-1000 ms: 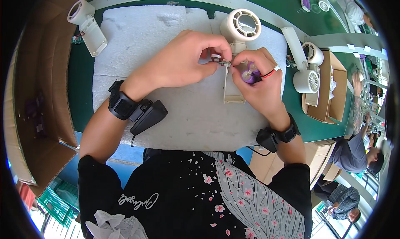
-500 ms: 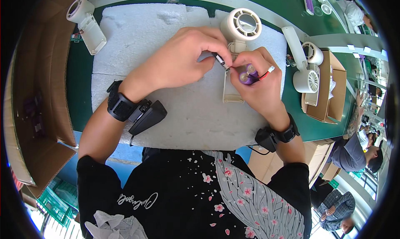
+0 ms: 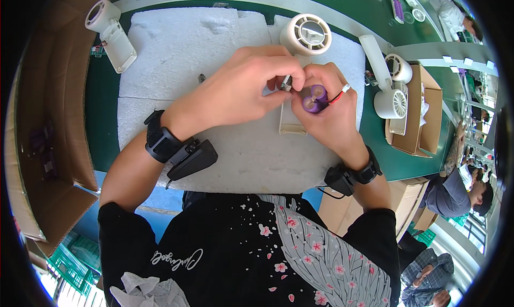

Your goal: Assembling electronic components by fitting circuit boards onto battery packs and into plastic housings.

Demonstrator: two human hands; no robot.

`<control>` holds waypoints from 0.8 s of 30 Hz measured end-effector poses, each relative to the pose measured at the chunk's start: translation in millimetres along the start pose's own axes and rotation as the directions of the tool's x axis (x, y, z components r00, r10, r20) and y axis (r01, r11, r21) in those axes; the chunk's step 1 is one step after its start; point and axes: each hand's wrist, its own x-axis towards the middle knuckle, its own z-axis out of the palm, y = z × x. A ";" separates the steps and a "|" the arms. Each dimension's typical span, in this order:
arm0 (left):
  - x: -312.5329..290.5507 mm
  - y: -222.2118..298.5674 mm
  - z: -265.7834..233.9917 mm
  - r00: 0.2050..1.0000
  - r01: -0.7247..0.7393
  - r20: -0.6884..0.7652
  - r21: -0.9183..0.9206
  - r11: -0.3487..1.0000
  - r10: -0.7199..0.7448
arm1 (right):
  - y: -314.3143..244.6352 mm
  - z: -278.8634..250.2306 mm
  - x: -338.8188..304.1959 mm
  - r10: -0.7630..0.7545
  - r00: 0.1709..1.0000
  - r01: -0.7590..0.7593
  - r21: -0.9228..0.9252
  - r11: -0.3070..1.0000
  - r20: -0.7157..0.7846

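Note:
My left hand [image 3: 241, 87] pinches a small metal-and-white electronic part [image 3: 286, 83] between thumb and fingers; its exact kind is hard to make out. Close beside it, my right hand [image 3: 340, 114] is closed around a purple battery pack [image 3: 315, 99], its round ends facing up. A red wire with a white plug [image 3: 345, 88] lies across the right hand's fingers. The fingertips of both hands almost meet. Behind them rests a cream handheld fan [image 3: 306, 35] with a round slotted head. Its handle shell [image 3: 293, 127] shows below my hands, and its middle is covered by them.
A white foam sheet [image 3: 160, 44] lies on the green table. Another fan [image 3: 115, 39] stands at far left, and more fans [image 3: 391, 103] sit at right beside a cardboard box [image 3: 431, 111]. A large carton [image 3: 59, 103] borders the left. A small dark piece [image 3: 202, 78] lies on the foam.
Both hands have shifted slightly, and the small part has turned in my left fingers. The fan has slid a little to the left. The battery pack stays in my right hand.

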 end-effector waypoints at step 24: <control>5.6 9.9 0.7 1.000 -0.023 0.009 0.016 1.000 0.023 | -2.9 -3.5 1.5 0.026 0.999 -0.025 -0.069 0.997 0.025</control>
